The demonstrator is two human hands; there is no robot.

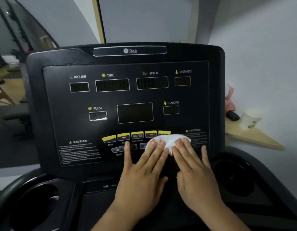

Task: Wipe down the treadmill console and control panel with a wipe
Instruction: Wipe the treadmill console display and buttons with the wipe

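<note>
2 hands lie flat, fingers straight: the left hand (pixel 144 165) and right hand (pixel 194 167) press a white wipe (pixel 169 140) on the console (pixel 61 114), by the yellow buttons (pixel 123 136).

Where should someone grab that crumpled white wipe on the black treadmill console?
Probably by the bunched upper fold of the crumpled white wipe, reaching up from below. The left hand and right hand only press it flat with straight fingers against the sloped black treadmill console; that raised fold above them is the one part thick enough to pinch.
</note>
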